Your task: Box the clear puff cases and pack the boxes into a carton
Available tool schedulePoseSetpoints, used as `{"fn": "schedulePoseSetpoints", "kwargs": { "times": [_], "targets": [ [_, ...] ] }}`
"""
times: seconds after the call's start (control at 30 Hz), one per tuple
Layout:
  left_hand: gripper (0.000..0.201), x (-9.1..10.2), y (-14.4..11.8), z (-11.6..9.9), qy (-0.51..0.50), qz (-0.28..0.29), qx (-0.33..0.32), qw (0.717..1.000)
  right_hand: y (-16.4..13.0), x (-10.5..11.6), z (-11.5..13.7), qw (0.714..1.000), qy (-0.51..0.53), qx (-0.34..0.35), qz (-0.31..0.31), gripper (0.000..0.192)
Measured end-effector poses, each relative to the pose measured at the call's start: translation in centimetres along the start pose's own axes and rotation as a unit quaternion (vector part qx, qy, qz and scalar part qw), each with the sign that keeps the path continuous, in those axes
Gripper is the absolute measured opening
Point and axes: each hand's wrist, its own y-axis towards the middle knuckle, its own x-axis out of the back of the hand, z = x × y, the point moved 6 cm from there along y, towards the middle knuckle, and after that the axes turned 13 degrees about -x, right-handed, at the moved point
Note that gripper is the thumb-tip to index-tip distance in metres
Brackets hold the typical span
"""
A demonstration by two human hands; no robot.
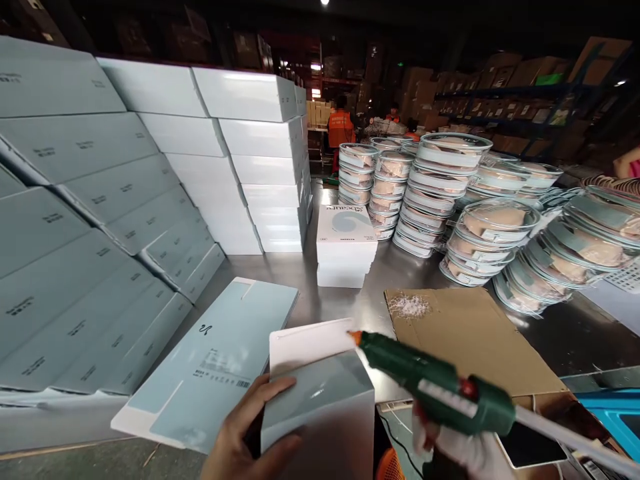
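My left hand grips a light blue box by its left side, thumb and fingers pressed on it. One white flap of the box stands open at its far edge. In my right hand, blurred and partly hidden, is a dark green glue gun with a long white glue stick in its back. Its orange nozzle points left, at the right end of the flap; whether they touch I cannot tell. Left of the box lies a flat pale blue carton with printing on it.
Stacked pale boxes form a wall at the left. A short pile of white printed boxes stands mid-table. Stacks of round clear-lidded packs fill the right. Brown cardboard bears white strands. A person in an orange vest is far back.
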Motion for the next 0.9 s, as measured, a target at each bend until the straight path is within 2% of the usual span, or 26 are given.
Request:
{"fn": "schedulePoseSetpoints", "kwargs": {
  "times": [0.1, 0.17, 0.27, 0.33, 0.37, 0.4, 0.43, 0.47, 0.53, 0.57, 0.6, 0.63, 0.7, 0.8, 0.83, 0.9],
  "targets": [
    [0.058, 0.0, -0.3, 1.0, -0.061, 0.062, 0.023, 0.996, 3.0, 3.2, -0.9, 0.988, 0.130, -0.081, -0.033, 0.045],
    [0.063, -0.2, -0.6, 1.0, -0.064, 0.105, 0.022, 0.992, 4.9, 6.0, -2.4, 0.972, 0.159, -0.155, -0.077, 0.046],
    [0.069, -0.5, -0.8, 0.7, -0.044, 0.126, 0.007, 0.991, 5.3, 10.1, -4.1, 0.957, 0.040, -0.246, -0.152, 0.036],
    [0.069, -0.8, -0.8, 0.6, -0.030, 0.123, 0.002, 0.992, 3.8, 11.4, -3.8, 0.949, -0.052, -0.237, -0.203, 0.030],
    [0.069, -0.9, -0.9, 0.6, -0.024, 0.123, -0.001, 0.992, 3.0, 10.9, -3.1, 0.956, -0.072, -0.198, -0.203, 0.030],
    [0.069, -1.0, -0.9, 0.7, -0.019, 0.123, -0.004, 0.992, 2.3, 9.5, -2.2, 0.970, -0.081, -0.143, -0.178, 0.040],
    [0.070, -1.1, -1.0, 0.8, -0.017, 0.124, -0.006, 0.992, 1.6, 7.3, -1.1, 0.987, -0.077, -0.074, -0.123, 0.061],
    [0.070, -1.1, -1.1, 0.9, -0.020, 0.125, -0.007, 0.992, 1.0, 4.5, 0.0, 0.997, -0.062, -0.001, -0.040, 0.083],
    [0.069, -1.2, -1.1, 1.4, -0.039, 0.122, -0.002, 0.992, -0.1, -1.2, 1.7, 0.984, -0.025, 0.115, 0.133, 0.107],
    [0.067, -1.4, -1.1, 1.5, -0.057, 0.118, -0.001, 0.991, -0.5, -3.4, 2.1, 0.968, -0.006, 0.155, 0.196, 0.110],
    [0.062, -1.7, -1.1, 1.5, -0.084, 0.117, -0.009, 0.990, -0.7, -5.1, 2.2, 0.955, 0.013, 0.180, 0.234, 0.110],
    [0.054, -2.0, -1.0, 1.3, -0.121, 0.110, -0.028, 0.986, -0.6, -6.1, 2.1, 0.948, 0.034, 0.193, 0.251, 0.107],
    [0.038, -2.4, -0.5, 0.5, -0.214, 0.068, -0.079, 0.971, -0.4, -7.0, 1.6, 0.945, 0.079, 0.199, 0.247, 0.093],
    [0.035, -2.4, 0.4, -1.3, -0.304, 0.000, -0.143, 0.942, -0.7, -7.2, 1.4, 0.949, 0.024, 0.224, 0.222, 0.059],
    [0.036, -2.4, 0.8, -1.9, -0.296, 0.008, -0.157, 0.942, -1.1, -7.2, 1.8, 0.943, -0.023, 0.257, 0.210, 0.059],
    [0.033, -2.5, 1.4, -3.3, -0.240, 0.083, -0.193, 0.948, -1.7, -7.3, 2.7, 0.915, -0.121, 0.336, 0.190, 0.074]
  ]
}}
